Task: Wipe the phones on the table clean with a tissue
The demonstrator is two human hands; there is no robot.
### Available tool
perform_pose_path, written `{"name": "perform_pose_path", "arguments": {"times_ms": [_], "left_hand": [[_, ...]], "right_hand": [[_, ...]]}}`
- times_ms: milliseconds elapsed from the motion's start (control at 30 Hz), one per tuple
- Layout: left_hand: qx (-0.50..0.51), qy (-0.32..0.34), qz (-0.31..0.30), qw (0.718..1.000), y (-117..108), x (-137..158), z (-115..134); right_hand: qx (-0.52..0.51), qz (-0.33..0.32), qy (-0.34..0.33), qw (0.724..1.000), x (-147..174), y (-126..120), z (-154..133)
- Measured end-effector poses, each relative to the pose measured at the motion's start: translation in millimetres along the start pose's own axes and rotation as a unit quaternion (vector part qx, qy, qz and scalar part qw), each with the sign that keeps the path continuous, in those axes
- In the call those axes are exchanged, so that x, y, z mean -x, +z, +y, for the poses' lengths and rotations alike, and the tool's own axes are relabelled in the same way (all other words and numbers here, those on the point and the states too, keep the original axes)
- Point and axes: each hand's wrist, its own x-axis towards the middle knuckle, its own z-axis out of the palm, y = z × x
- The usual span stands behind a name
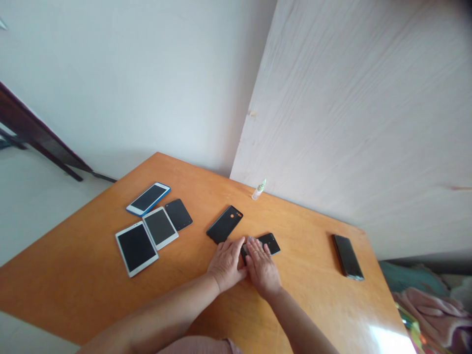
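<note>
A black smartphone (pixel 270 243) lies back up on the table, its near left part hidden under my hands. My left hand (pixel 226 265) is at the phone's left end, with thumb and forefinger about its edges. My right hand (pixel 262 269) presses down on the phone, fingers stretched and close together. Under those fingers shows a bit of pale, thin material (pixel 250 239), which looks like a cloth or wipe. Just beyond my left hand rests an empty black phone case (pixel 224 223), with camera and fingerprint cutouts.
On the left of the wooden table (pixel 191 275) lie a blue-edged phone (pixel 148 198), a dark phone (pixel 179 215), a white phone (pixel 161 227) and a larger white one (pixel 136 249). A small clear bottle (pixel 259 190) stands near the wall; a dark phone (pixel 347 256) lies right.
</note>
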Motion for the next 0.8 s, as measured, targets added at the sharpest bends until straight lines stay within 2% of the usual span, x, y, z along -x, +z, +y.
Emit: {"name": "perform_pose_path", "arguments": {"times_ms": [100, 133, 167, 267, 333, 400, 500, 533, 600, 700, 767, 800], "left_hand": [[-0.001, -0.002, 0.002, 1.000, -0.7, -0.3, 0.9], [-0.001, -0.002, 0.002, 1.000, -1.0, -0.4, 0.9], [-0.002, -0.002, 0.002, 1.000, -1.1, -0.3, 0.7], [0.000, -0.002, -0.005, 1.000, -1.5, -0.1, -0.2], [0.001, -0.001, -0.009, 1.000, -1.8, -0.2, -0.3], [-0.001, -0.001, -0.009, 1.000, -2.5, -0.5, 0.3], [-0.005, 0.000, -0.011, 1.000, -3.6, -1.1, 1.5], [-0.006, -0.001, -0.011, 1.000, -3.8, -1.2, 1.6], [-0.008, -0.003, -0.010, 1.000, -3.9, -1.1, 1.1], [-0.007, -0.003, -0.016, 1.000, -3.3, -0.9, -0.3], [-0.006, -0.002, -0.018, 1.000, -2.9, -0.9, -0.6], [-0.006, -0.001, -0.017, 1.000, -2.9, -1.0, -0.6]], "right_hand": [[0.031, 0.055, 0.137, 0.989, -1.6, -2.0, 21.2], [0.034, 0.066, 0.152, 0.986, -0.7, -1.5, 21.4], [0.032, 0.069, 0.140, 0.987, 1.5, -0.5, 17.6], [0.002, 0.025, 0.006, 1.000, 13.0, 2.7, -3.2], [-0.011, -0.003, -0.044, 0.999, 18.9, 2.5, -6.4], [-0.004, 0.013, 0.000, 1.000, 20.2, 0.7, 5.0], [0.016, 0.088, 0.140, 0.986, 19.0, -0.2, 23.6], [0.018, 0.103, 0.160, 0.982, 20.2, 0.6, 23.2], [0.010, 0.100, 0.129, 0.987, 26.1, 3.0, 10.4], [-0.022, 0.024, -0.001, 0.999, 37.4, 4.2, -14.7], [-0.032, 0.003, -0.014, 0.999, 39.5, 1.8, -16.0], [-0.030, 0.013, 0.010, 0.999, 38.3, 0.2, -11.4]]}}
